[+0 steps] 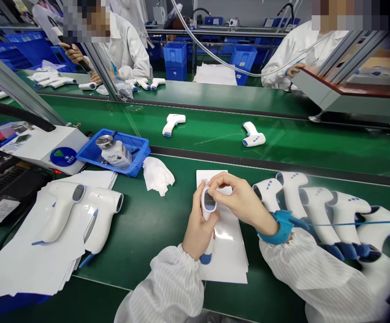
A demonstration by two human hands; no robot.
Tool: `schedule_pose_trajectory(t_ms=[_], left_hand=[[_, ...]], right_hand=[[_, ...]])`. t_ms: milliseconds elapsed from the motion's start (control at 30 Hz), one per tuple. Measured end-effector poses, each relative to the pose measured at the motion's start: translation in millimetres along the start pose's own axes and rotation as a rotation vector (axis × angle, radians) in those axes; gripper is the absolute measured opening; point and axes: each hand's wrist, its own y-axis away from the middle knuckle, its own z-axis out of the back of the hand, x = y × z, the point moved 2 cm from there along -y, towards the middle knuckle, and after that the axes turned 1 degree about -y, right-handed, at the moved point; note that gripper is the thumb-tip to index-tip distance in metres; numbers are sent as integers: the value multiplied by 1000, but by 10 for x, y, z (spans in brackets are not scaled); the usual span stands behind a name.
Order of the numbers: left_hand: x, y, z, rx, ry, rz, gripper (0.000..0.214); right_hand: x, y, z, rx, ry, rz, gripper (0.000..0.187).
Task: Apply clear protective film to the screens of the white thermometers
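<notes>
My left hand (pixel 200 226) is wrapped round a white infrared thermometer (pixel 209 204) with a blue base, held upright over a white sheet (pixel 227 251) on the green table. My right hand (pixel 238 197) pinches at the top edge of the thermometer's grey screen; a blue wrist strap (pixel 280 226) with a cord sits on that wrist. A row of several white thermometers (pixel 319 206) lies just right of my right arm. Two more thermometers (pixel 80 213) rest on a stack of white sheets at the left.
A blue tray (pixel 137 150) holding a bottle (pixel 114 152) and a crumpled white cloth (pixel 157 176) sit ahead left. Two thermometers (pixel 173 123) (pixel 253 136) lie on the green conveyor. Two co-workers in white coats (pixel 127 49) (pixel 299 49) work across it. A black device is at far left.
</notes>
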Motion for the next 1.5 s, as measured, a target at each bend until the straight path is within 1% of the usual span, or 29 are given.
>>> schedule_pose_trajectory(t_ms=[233, 533, 633, 800, 1067, 1267, 1300, 1333, 1400, 1433, 1467, 1500], left_hand=[[-44, 9, -20, -15, 10, 26, 73], [-23, 33, 6, 24, 75, 22, 71], [-19, 35, 26, -11, 63, 20, 64], [19, 2, 47, -78, -37, -13, 57], [39, -1, 40, -66, -26, 6, 58], [45, 0, 37, -40, 4, 41, 60], [41, 3, 40, -36, 5, 47, 60], [35, 7, 45, -36, 4, 50, 60], [17, 17, 54, -35, 11, 49, 59], [7, 21, 54, -29, 26, 50, 60], [-2, 25, 51, -14, 47, 54, 61], [-10, 27, 43, 2, 71, 60, 64]], right_hand=[[-16, 9, -17, -29, -4, 7, 7], [-1, 9, -14, -33, 17, 11, 8], [3, 10, -12, -33, 22, 19, 8], [9, 14, -15, -38, 31, 32, 8], [0, 1, -21, -56, 46, 44, 9], [-34, 28, -29, -57, 99, 92, 8], [-48, 40, -29, -40, 110, 96, 4], [-64, 52, -30, -9, 117, 101, 8], [-97, 71, -34, 70, 118, 124, 25], [-110, 76, -36, 106, 116, 139, 31], [-120, 76, -37, 126, 119, 152, 32], [-128, 69, -35, 123, 128, 161, 29]])
